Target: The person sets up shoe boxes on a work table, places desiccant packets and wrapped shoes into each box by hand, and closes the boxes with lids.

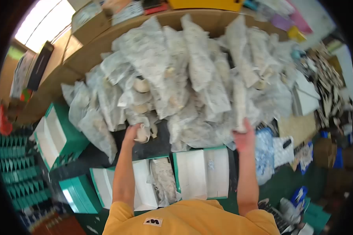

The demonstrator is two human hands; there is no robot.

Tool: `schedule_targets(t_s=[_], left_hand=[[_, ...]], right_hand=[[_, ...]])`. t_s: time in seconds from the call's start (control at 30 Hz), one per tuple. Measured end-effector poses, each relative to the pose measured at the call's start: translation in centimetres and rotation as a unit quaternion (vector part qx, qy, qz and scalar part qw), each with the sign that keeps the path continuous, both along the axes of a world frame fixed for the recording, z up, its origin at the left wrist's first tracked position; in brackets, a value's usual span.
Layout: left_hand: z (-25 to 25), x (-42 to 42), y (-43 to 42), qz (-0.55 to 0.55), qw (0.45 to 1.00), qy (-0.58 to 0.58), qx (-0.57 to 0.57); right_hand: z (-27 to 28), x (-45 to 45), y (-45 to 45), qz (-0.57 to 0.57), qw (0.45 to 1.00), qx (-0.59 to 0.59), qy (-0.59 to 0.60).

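Left hand [133, 131] grasps a cream, strapped item [143, 134]; right hand [244, 138] clasps the lower end of a long, translucent white-wrapped bundle [239, 103].

my sleeves: plain yellow-orange. wrapping paper [145, 51]: translucent white, faint small print. box [72, 135]: green outside, white inside. bag [264, 150]: mottled blue.

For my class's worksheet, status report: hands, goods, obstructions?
Left hand holding pale item. Right hand at wrapped bundle, grip unclear. Heaped packets ahead; open boxes nearer body.
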State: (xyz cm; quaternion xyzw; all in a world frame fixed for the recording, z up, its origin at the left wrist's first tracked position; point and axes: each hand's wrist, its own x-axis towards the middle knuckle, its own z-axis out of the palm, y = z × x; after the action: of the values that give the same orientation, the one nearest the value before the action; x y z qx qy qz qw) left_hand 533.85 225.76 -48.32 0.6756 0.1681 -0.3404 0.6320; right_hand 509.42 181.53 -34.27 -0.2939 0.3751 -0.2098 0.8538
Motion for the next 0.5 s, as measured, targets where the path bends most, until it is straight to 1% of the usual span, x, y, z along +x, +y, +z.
schedule_targets(t_s=[0.03,0.07,0.1,0.17,0.2,0.23,0.27,0.3,0.37,0.4,0.43,0.47,0.5], left_hand=[[2.0,-1.5,0.2,0.069,0.980,0.063,-0.173],[3.9,-3.0,1.7,0.064,0.946,0.143,-0.284],[6.0,-4.7,3.0,0.063,0.893,0.222,-0.386],[10.4,-10.6,2.7,0.086,0.906,0.206,-0.360],[11.5,-13.7,2.0,0.143,0.916,0.179,-0.330],[10.0,-16.8,3.0,0.088,0.957,0.086,-0.264],[11.5,-20.0,2.6,0.104,0.962,0.047,-0.247],[13.6,-22.9,1.4,0.118,0.966,0.008,-0.229],[15.9,-27.6,-0.3,0.108,0.963,0.018,-0.246],[16.6,-29.3,-1.1,0.104,0.958,0.023,-0.266],[16.9,-31.0,-1.5,0.098,0.929,0.133,-0.333],[17.7,-32.5,-3.0,0.083,0.928,0.111,-0.347],[18.8,-33.8,-4.2,0.031,0.925,0.142,-0.351]], right_hand=[[1.8,-3.3,4.6,-0.025,0.995,0.084,-0.056],[2.5,-5.4,6.1,0.015,0.988,0.126,-0.093],[4.3,-7.2,7.4,0.011,0.988,0.122,-0.095],[7.9,-10.9,10.0,0.090,0.973,0.157,-0.146],[7.8,-13.3,10.2,0.148,0.954,0.116,-0.234],[7.6,-14.7,10.6,0.147,0.953,0.117,-0.237],[7.3,-15.8,11.0,0.069,0.977,0.060,-0.192],[6.7,-17.0,11.0,-0.011,0.989,0.001,-0.146],[4.4,-20.2,9.0,-0.019,0.972,0.203,-0.117],[3.6,-21.3,8.6,0.049,0.972,0.089,-0.211],[3.2,-22.2,8.6,0.115,0.947,-0.025,-0.298],[6.5,-22.0,9.5,0.116,0.954,0.196,-0.196],[6.2,-22.4,9.1,0.115,0.954,0.194,-0.197]])
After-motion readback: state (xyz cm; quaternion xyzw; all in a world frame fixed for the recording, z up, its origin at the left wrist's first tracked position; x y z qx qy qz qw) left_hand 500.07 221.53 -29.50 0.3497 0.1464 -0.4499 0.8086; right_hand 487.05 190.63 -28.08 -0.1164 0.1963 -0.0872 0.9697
